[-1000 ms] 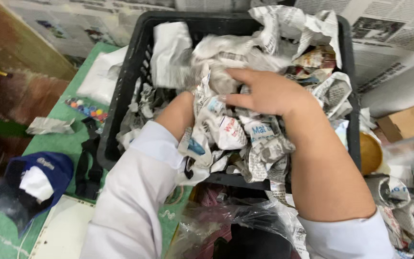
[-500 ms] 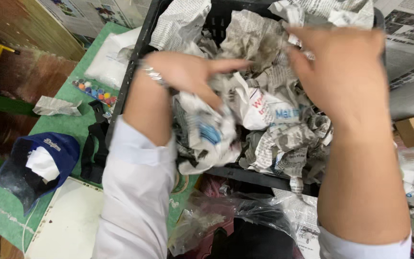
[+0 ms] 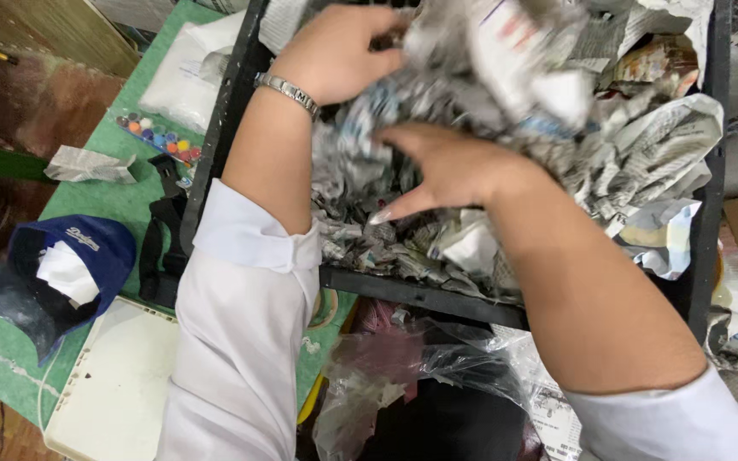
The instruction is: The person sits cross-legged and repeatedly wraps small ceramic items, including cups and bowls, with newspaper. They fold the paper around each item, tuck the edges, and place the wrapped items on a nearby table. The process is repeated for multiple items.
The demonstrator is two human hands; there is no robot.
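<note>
Hands in black crate (image 3: pixel 228 111): left hand (image 3: pixel 335 51) clutches crumpled newspaper (image 3: pixel 506 60), fingertips buried; right hand (image 3: pixel 446 166) spread, grip unclear.

I see the black crate (image 3: pixel 231 102) packed to the rim with crumpled newspaper (image 3: pixel 642 154); no open pocket inside, any hand has to push through paper. My left hand (image 3: pixel 335 53) and right hand (image 3: pixel 450 166) already fill the crate's middle, forearms crossing its near wall, so the front approach is blocked. Right wall is hemmed in by more wadded paper outside it. Left of the crate there's a narrow green strip, cluttered: paint pot strip (image 3: pixel 157 137), white bag (image 3: pixel 183 72), black strap (image 3: pixel 160 230), blue cap (image 3: pixel 53 277). Below the near wall a clear plastic bag (image 3: pixel 403 376) bulges up. Only open flat spot: white tray (image 3: pixel 117 384), lower left.
</note>
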